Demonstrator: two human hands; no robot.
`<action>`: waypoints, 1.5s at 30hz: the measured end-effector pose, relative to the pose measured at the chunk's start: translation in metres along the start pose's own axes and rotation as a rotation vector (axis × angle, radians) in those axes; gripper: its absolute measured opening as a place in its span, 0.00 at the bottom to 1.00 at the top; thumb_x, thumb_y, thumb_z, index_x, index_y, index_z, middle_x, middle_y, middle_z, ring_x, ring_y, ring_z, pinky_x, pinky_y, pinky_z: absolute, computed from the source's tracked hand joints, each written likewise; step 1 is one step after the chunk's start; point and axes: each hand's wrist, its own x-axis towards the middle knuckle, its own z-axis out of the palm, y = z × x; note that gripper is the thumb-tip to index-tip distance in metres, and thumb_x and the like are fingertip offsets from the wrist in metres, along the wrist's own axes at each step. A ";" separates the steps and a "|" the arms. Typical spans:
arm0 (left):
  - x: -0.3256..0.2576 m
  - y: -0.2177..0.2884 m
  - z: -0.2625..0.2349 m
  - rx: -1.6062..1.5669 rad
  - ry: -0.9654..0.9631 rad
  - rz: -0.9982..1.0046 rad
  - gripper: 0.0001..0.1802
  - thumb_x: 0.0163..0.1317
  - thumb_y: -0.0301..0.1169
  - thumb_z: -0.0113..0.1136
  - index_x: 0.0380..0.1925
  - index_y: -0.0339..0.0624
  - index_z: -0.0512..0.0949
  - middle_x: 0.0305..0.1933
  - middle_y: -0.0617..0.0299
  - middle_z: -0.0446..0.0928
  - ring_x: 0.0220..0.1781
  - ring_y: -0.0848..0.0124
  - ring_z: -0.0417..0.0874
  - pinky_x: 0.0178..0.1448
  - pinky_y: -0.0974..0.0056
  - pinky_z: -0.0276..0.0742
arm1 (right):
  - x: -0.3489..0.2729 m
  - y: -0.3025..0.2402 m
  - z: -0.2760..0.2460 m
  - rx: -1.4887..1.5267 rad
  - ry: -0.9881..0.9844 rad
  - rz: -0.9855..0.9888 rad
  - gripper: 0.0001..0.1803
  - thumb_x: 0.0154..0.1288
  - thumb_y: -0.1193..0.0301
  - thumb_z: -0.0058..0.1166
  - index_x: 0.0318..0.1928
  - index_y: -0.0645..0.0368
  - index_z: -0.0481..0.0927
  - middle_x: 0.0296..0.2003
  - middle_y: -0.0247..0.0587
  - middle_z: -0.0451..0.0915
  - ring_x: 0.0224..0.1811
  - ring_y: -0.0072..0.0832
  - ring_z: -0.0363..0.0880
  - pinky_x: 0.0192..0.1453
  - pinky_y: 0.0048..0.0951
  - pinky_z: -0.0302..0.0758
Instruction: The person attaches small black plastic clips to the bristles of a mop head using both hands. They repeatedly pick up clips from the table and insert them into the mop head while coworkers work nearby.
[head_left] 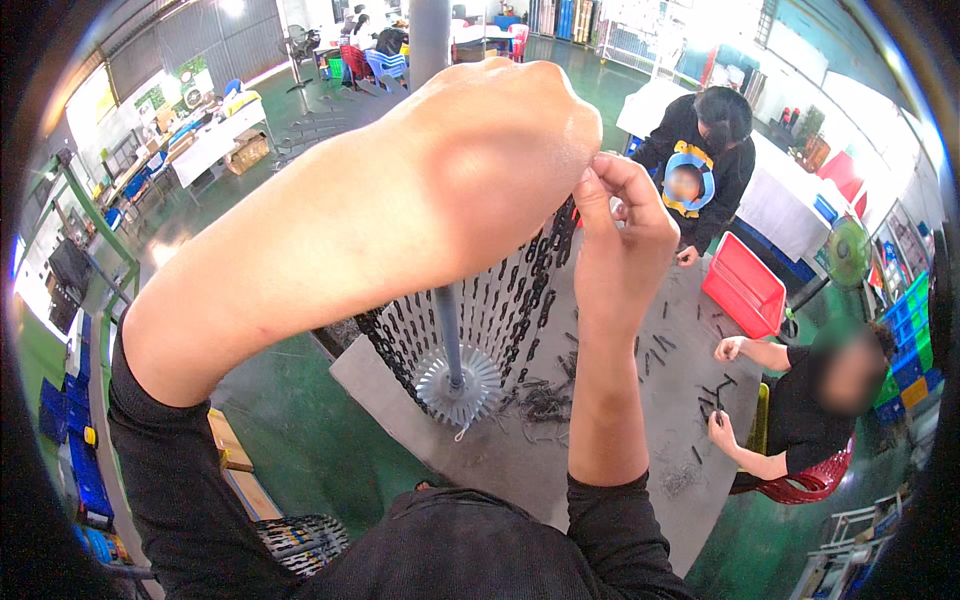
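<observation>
My left hand (515, 140) is raised close in front of me, its back toward me and its knuckles bent. Its fingers curl away out of sight, so what they grip is hidden. Beside it, my right hand (630, 215) pinches with thumb and forefinger against the left hand's edge; the small thing in that pinch cannot be made out. Below both hands, dark chains (530, 285) hang in a ring around a grey upright pole (450, 330). Near the pole's foot is a ribbed metal disc (459, 385).
Black links (548, 402) lie scattered on the grey table (520, 465). A red bin (745, 286) stands at its right. One person (715, 140) stands at the far right; another (820, 400) sits nearer, handling black pieces. A green fan (848, 252) is behind them.
</observation>
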 end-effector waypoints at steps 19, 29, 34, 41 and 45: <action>-0.012 -0.006 0.012 0.020 0.149 0.071 0.19 0.46 0.17 0.57 0.42 0.35 0.80 0.44 0.50 0.81 0.46 0.54 0.81 0.52 0.58 0.76 | 0.030 0.025 -0.032 0.801 -0.628 0.349 0.05 0.62 0.76 0.55 0.37 0.65 0.77 0.32 0.33 0.77 0.37 0.21 0.72 0.48 0.22 0.66; -0.006 0.004 0.002 0.118 0.096 0.117 0.19 0.46 0.18 0.59 0.42 0.37 0.80 0.45 0.54 0.80 0.47 0.57 0.80 0.53 0.58 0.74 | 0.036 0.026 -0.044 0.871 -0.755 0.358 0.07 0.61 0.75 0.57 0.37 0.65 0.76 0.33 0.35 0.77 0.39 0.23 0.71 0.50 0.23 0.64; -0.005 0.002 0.003 0.092 0.120 0.124 0.18 0.47 0.18 0.59 0.41 0.36 0.80 0.45 0.52 0.81 0.47 0.56 0.80 0.53 0.57 0.75 | 0.027 0.017 -0.044 0.723 -0.607 0.338 0.07 0.61 0.74 0.57 0.38 0.65 0.77 0.34 0.35 0.77 0.39 0.23 0.72 0.50 0.23 0.65; 0.003 -0.006 -0.026 -0.040 -0.217 0.119 0.19 0.51 0.21 0.58 0.46 0.31 0.76 0.44 0.49 0.77 0.47 0.54 0.79 0.51 0.58 0.76 | 0.030 0.043 -0.070 0.939 -0.664 0.389 0.07 0.63 0.74 0.57 0.38 0.65 0.77 0.36 0.37 0.78 0.41 0.24 0.73 0.50 0.23 0.66; -0.005 -0.013 -0.015 -0.139 -0.182 0.106 0.13 0.48 0.20 0.55 0.36 0.24 0.73 0.32 0.48 0.74 0.38 0.52 0.79 0.40 0.58 0.77 | 0.035 0.046 -0.079 0.706 -0.660 0.339 0.08 0.62 0.74 0.57 0.40 0.66 0.78 0.36 0.37 0.79 0.41 0.25 0.74 0.52 0.25 0.67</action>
